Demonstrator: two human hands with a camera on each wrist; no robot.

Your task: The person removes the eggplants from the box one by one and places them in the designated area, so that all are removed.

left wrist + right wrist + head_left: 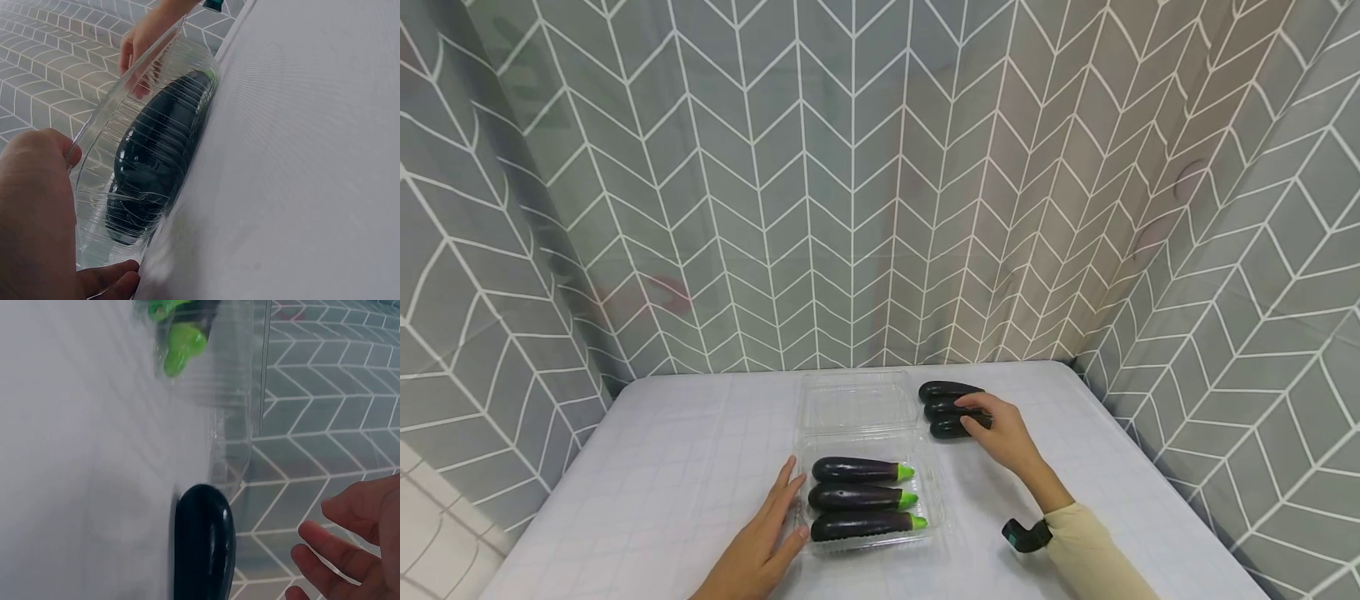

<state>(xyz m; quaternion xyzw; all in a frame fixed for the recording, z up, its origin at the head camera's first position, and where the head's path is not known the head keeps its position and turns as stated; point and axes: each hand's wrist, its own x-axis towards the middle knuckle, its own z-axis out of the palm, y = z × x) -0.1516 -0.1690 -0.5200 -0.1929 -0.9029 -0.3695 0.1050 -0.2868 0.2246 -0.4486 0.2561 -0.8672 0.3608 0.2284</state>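
A clear plastic clamshell box (934,492) lies with its lid (857,404) folded back, and three dark eggplants (853,497) with bright green stem ends lie side by side in its base. My left hand (762,533) is at the box's left side, fingers fairly straight and spread, fingertips touching the rim. To the right of the lid, three more dark eggplants (946,429) lie in a row on the table. Over their right ends hovers my right hand (1006,429), thumb and fingers apart. In the right wrist view its fingers (337,547) are loosely bent, with nothing between them.
A white cloth (700,450) with a faint grid covers the table. Behind and on both sides hang grey curtains (850,208) with a white chevron pattern. A small black device (1027,536) is strapped at my right wrist, beside the beige sleeve (1093,550).
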